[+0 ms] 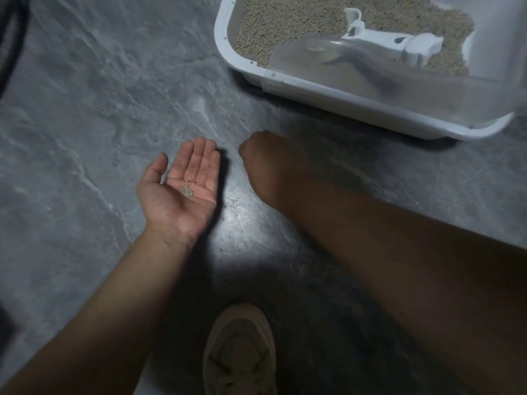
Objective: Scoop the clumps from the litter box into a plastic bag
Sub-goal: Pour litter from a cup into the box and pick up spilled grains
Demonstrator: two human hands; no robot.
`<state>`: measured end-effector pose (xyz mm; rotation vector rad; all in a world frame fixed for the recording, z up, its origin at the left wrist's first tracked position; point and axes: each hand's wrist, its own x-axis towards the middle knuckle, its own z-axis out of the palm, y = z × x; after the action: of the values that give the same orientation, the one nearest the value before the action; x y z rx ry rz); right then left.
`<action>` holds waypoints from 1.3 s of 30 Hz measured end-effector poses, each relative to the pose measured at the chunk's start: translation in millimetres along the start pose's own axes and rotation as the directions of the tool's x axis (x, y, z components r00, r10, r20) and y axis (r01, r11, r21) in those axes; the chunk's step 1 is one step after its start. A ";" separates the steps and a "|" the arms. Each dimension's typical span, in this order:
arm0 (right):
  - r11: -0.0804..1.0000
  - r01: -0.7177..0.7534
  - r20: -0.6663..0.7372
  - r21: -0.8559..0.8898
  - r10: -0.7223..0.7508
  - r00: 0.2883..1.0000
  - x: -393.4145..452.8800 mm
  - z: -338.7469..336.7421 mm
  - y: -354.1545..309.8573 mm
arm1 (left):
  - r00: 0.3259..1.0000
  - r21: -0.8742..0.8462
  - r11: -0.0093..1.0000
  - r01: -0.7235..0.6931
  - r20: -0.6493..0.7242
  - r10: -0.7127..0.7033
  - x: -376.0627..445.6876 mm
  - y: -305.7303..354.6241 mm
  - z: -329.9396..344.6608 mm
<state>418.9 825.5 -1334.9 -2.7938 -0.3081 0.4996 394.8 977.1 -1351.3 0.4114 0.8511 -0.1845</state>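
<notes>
A white litter box (328, 94) stands at the upper right, filled with beige litter (288, 21). A white scoop (379, 42) lies on the litter inside it. My left hand (182, 189) is held palm up above the floor, fingers together, with a small pile of litter grains (187, 191) resting on the palm. Just to its right, my right hand (262, 158) is turned knuckles up with the fingers curled down onto the floor; whether it pinches anything is hidden. No plastic bag is in view.
The floor (99, 109) is grey stone-patterned tile with a few stray grains near my hands. My beige shoe (239, 349) is at the bottom centre. A dark cable (12, 44) runs along the upper left edge.
</notes>
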 end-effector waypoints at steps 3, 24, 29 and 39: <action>0.994 0.076 0.005 -0.084 -0.076 0.997 -3.0 -1.2 -5.3 | 1.000 0.004 1.000 -0.003 0.000 0.003 1.6 -0.5 1.1; 0.953 -0.055 -0.104 0.297 0.089 0.991 -28.5 18.9 -69.5 | 0.997 0.038 0.999 0.026 0.075 -0.029 -0.5 -9.7 -1.2; 0.867 -0.076 -0.219 0.492 0.208 0.953 -37.9 18.8 -45.2 | 0.998 -0.021 0.999 0.027 0.057 -0.026 0.1 -7.1 2.9; 0.874 -0.335 -0.032 0.353 0.369 0.929 -26.9 38.7 8.8 | 1.000 -0.003 1.000 0.001 0.005 -0.001 0.5 -4.2 -1.8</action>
<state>381.4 819.6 -1364.2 -2.5194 0.2947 0.4412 392.5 974.1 -1353.9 0.4081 0.8467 -0.1850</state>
